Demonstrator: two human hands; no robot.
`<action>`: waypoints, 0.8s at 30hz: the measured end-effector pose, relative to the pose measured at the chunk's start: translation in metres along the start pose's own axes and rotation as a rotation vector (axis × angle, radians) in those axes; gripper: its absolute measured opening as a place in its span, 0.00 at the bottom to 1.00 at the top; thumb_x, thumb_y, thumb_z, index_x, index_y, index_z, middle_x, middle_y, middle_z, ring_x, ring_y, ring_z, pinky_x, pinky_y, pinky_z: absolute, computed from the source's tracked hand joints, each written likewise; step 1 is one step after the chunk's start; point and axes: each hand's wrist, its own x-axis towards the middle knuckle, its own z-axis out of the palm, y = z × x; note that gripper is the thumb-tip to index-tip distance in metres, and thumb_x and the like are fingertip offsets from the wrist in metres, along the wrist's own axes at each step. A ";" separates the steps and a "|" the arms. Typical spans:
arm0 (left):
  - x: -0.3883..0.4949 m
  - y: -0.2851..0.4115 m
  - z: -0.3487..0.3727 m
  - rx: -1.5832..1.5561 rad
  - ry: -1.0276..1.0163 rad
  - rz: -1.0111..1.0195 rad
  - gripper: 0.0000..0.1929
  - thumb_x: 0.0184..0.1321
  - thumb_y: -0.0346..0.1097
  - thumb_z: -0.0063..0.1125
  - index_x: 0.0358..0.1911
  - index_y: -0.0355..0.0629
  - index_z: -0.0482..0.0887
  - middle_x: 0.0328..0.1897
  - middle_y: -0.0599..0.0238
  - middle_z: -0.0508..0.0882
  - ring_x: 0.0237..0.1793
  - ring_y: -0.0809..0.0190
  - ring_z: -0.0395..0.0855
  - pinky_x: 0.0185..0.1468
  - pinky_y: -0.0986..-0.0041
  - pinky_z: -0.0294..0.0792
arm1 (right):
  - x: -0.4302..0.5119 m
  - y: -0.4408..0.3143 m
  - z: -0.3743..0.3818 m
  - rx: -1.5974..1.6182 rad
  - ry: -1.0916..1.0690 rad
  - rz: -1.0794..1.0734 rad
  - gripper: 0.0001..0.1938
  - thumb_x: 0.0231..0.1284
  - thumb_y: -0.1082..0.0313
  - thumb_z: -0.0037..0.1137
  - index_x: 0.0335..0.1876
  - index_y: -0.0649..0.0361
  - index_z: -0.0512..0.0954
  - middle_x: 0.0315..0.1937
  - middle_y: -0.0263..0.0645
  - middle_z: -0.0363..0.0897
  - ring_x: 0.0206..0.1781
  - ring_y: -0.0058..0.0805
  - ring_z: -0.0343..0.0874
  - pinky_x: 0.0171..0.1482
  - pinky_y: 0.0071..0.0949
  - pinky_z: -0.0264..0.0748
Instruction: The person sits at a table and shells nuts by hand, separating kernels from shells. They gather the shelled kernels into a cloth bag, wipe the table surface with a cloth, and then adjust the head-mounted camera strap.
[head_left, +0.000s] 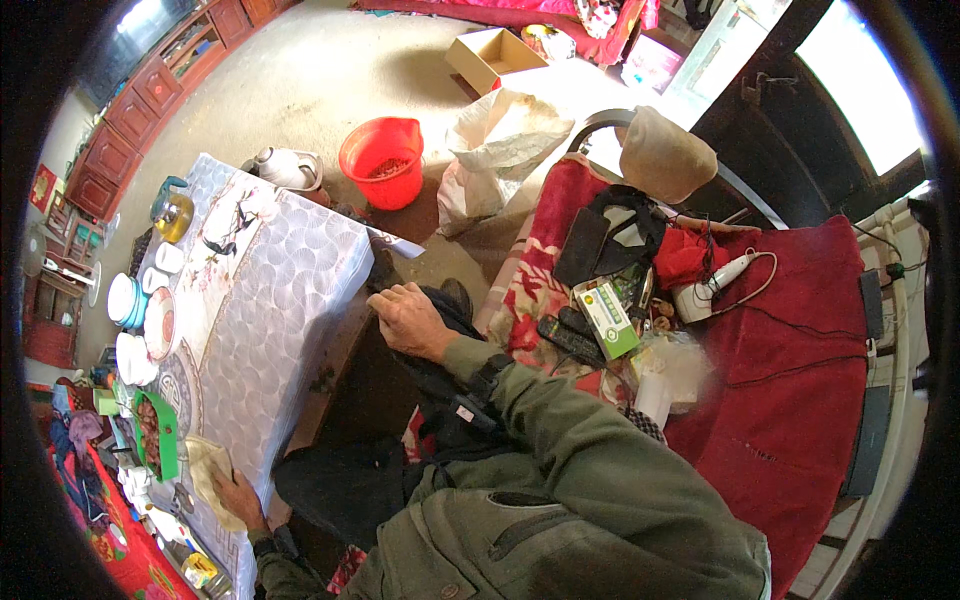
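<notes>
My left hand (238, 498) rests at the near left edge of the table, on a pale yellow cloth (209, 480); its grip on the cloth is unclear. Beside the cloth stands a green plastic basket (166, 431) of brown nuts or dates. My right hand (409, 319) is above my leg, just off the table's edge, with its fingers curled; whether anything is inside them cannot be seen. A patterned tablecloth (277, 277) covers the table.
White bowls (135, 360), a patterned bowl (160, 324) and a yellow metal kettle (173, 217) line the table's far left side. On the floor stand a red bucket (386, 191) and a white woven sack (480, 180). A green-and-white box (607, 319) lies on the red-covered seat (795, 337) at right.
</notes>
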 end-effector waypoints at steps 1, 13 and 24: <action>-0.001 -0.002 0.002 0.013 0.009 0.005 0.35 0.70 0.41 0.56 0.79 0.40 0.61 0.77 0.35 0.66 0.74 0.32 0.64 0.75 0.46 0.59 | -0.003 0.001 -0.002 0.046 -0.001 -0.010 0.13 0.57 0.74 0.57 0.48 0.60 0.77 0.37 0.43 0.79 0.45 0.46 0.77 0.53 0.46 0.70; 0.024 -0.027 0.001 -0.424 -0.056 -0.106 0.34 0.63 0.35 0.58 0.74 0.33 0.68 0.75 0.36 0.72 0.74 0.37 0.70 0.77 0.56 0.61 | 0.014 0.015 -0.058 1.158 0.165 0.827 0.07 0.63 0.74 0.61 0.43 0.69 0.80 0.32 0.40 0.84 0.32 0.27 0.83 0.33 0.29 0.78; -0.004 0.236 -0.134 -0.780 -0.337 0.568 0.11 0.65 0.30 0.62 0.49 0.33 0.84 0.45 0.52 0.88 0.47 0.51 0.88 0.53 0.64 0.78 | 0.053 -0.006 -0.111 1.412 0.329 0.869 0.05 0.70 0.69 0.57 0.46 0.58 0.81 0.35 0.31 0.83 0.32 0.21 0.81 0.36 0.26 0.78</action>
